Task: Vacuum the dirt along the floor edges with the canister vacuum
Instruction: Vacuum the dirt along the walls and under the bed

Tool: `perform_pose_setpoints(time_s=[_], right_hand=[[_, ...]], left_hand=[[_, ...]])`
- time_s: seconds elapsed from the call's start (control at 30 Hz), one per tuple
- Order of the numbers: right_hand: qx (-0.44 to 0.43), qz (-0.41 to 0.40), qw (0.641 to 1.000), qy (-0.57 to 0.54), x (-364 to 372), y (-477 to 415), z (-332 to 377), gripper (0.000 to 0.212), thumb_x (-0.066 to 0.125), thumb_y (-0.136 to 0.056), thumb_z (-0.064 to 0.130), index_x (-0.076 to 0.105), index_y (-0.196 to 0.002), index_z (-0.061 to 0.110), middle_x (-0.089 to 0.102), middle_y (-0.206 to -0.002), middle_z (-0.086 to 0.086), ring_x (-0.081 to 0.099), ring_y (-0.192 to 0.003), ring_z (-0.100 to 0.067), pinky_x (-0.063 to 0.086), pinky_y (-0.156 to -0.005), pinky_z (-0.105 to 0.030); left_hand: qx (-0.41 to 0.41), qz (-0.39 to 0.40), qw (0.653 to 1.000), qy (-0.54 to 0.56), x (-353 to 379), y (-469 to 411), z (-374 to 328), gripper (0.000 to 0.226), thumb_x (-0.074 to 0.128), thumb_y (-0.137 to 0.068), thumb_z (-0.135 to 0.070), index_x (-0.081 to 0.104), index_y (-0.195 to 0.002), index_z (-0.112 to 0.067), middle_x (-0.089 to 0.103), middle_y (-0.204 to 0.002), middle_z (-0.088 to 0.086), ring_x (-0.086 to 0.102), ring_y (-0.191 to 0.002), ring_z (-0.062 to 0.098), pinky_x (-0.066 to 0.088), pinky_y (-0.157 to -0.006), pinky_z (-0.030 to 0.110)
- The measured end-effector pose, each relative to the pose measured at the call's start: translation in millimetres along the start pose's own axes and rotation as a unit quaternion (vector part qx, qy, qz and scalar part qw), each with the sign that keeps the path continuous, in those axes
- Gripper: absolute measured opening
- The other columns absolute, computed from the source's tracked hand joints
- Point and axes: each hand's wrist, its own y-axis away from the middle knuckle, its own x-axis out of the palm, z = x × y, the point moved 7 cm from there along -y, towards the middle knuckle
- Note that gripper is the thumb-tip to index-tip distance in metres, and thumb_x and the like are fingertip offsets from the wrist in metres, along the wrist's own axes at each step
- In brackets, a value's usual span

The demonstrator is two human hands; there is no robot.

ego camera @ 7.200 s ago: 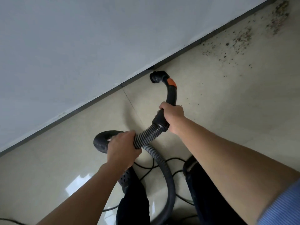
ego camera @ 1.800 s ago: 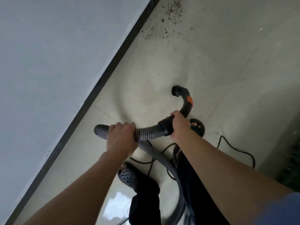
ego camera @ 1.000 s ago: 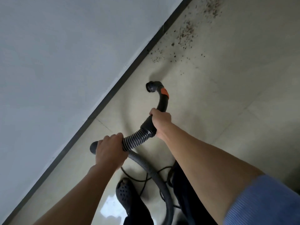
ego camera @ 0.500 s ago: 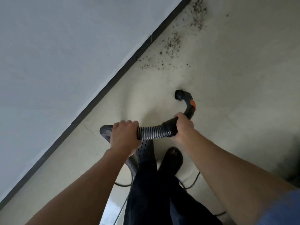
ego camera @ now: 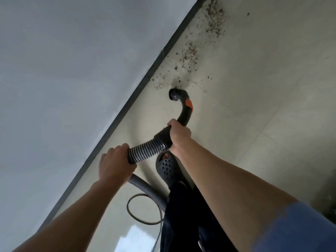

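My right hand (ego camera: 179,132) grips the black curved handle (ego camera: 184,113) of the vacuum hose, which carries an orange patch. The handle's round open end (ego camera: 172,95) hangs just short of a patch of brown dirt (ego camera: 189,57) strewn along the dark baseboard (ego camera: 145,77). My left hand (ego camera: 114,164) holds the ribbed grey hose (ego camera: 145,149) a little behind the handle. The hose (ego camera: 145,188) loops down behind my left hand towards my legs. The canister itself is out of view.
A grey wall (ego camera: 72,70) fills the left side above the baseboard. My black clog (ego camera: 168,168) and dark trouser leg (ego camera: 181,215) stand on the beige tiled floor (ego camera: 254,106). A black power cord (ego camera: 141,210) coils on the floor near my feet.
The hose end has swung left and forward to the edge of the dirt by the baseboard. My foot has stepped ahead, and both hands keep their grip.
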Motion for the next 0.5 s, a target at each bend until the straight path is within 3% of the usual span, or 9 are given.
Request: perform_pose_setpoints(time_s=[0.13, 0.23, 0.37, 0.5], right_hand=[[-0.011, -0.01, 1.0, -0.014, 5, -7, 11, 0.035, 0.064, -0.085, 0.014, 0.052, -0.116, 0.005, 0.067, -0.099, -0.015, 0.068, -0.081, -0.03, 0.06, -0.065, -0.041], [-0.038, -0.034, 0.998, -0.022, -1, -13, 34, 0.036, 0.064, -0.085, 0.013, 0.053, -0.118, 0.003, 0.067, -0.102, -0.015, 0.066, -0.076, -0.028, 0.055, -0.054, -0.035], [-0.06, -0.032, 0.997, 0.026, 16, -16, 60, 0.034, 0.063, -0.087, 0.014, 0.05, -0.117, 0.005, 0.063, -0.092, -0.012, 0.064, -0.074, -0.027, 0.056, -0.057, -0.038], [-0.047, -0.011, 0.994, 0.093, 41, -16, 43, 0.034, 0.063, -0.086, 0.016, 0.052, -0.117, 0.006, 0.066, -0.095, -0.013, 0.067, -0.078, -0.028, 0.056, -0.059, -0.038]], left_hand=[[0.019, 0.013, 1.0, 0.003, -9, -16, -4, 0.013, 0.061, -0.077, -0.017, 0.049, -0.081, -0.019, 0.048, -0.068, -0.007, 0.053, -0.076, 0.021, 0.037, -0.066, 0.032], [0.033, 0.009, 0.999, 0.017, -11, -34, -20, 0.014, 0.061, -0.077, -0.017, 0.049, -0.082, -0.02, 0.043, -0.067, -0.009, 0.051, -0.077, 0.021, 0.035, -0.068, 0.031], [0.013, 0.001, 0.998, 0.055, -10, -44, -18, 0.016, 0.062, -0.076, -0.019, 0.046, -0.08, -0.02, 0.046, -0.068, -0.008, 0.049, -0.073, 0.02, 0.035, -0.066, 0.032], [-0.015, 0.004, 0.998, 0.063, -4, -33, 11, 0.014, 0.061, -0.075, -0.018, 0.047, -0.078, -0.019, 0.051, -0.069, -0.006, 0.053, -0.072, 0.021, 0.036, -0.062, 0.031]])
